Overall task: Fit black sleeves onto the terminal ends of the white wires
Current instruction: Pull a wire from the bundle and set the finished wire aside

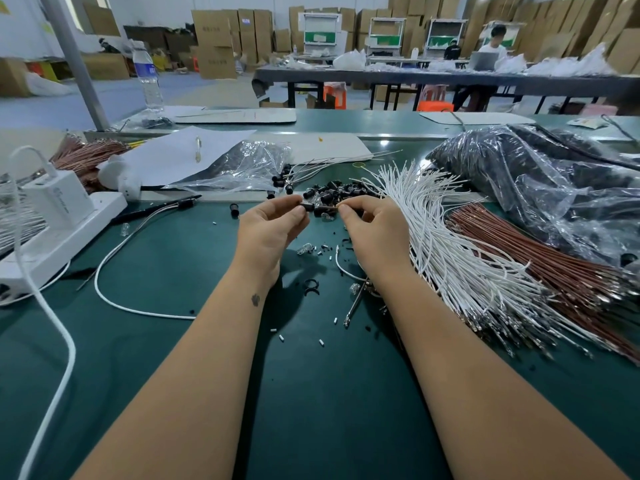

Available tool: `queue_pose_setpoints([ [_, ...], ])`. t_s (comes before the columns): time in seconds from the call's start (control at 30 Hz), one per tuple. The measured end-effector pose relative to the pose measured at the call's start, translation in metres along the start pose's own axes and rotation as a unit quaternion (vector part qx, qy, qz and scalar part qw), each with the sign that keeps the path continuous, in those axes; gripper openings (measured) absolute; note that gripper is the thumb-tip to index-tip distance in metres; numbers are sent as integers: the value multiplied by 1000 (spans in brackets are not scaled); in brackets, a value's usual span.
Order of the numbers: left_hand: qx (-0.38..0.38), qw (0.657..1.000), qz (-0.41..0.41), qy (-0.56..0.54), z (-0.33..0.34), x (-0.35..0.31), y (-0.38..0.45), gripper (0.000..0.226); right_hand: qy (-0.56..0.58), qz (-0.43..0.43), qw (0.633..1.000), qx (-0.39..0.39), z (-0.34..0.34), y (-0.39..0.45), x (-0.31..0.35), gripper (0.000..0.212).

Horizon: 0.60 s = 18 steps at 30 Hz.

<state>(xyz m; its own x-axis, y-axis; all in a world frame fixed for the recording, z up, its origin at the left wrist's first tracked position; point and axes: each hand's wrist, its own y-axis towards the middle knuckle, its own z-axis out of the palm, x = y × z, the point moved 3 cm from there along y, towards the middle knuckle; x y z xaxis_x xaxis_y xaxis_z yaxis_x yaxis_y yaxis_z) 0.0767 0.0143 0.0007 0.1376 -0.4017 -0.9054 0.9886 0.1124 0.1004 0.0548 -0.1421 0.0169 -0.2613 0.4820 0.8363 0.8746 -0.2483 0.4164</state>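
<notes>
A black sleeve (307,206) is pinched in the left hand (268,233) above the green surface (173,358), while the right hand (375,230) pinches what looks like a white wire (341,265) end facing it. Fitting appears underway; the next move calls for pushing terminal into sleeve, aligned.
</notes>
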Motion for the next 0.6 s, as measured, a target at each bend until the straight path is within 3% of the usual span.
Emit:
queue_pose_setpoints([
  [0.23,12,1000,4,3,4,-3,-4,19,23,-7,1000,-20,1,0,2,10],
  [0.37,19,1000,-4,-19,3,-2,-3,19,-40,-12,999,3,4,-1,0,14],
  [0.6,46,999,-23,6,6,-2,-4,21,34,-6,999,15,2,-2,5,12],
])
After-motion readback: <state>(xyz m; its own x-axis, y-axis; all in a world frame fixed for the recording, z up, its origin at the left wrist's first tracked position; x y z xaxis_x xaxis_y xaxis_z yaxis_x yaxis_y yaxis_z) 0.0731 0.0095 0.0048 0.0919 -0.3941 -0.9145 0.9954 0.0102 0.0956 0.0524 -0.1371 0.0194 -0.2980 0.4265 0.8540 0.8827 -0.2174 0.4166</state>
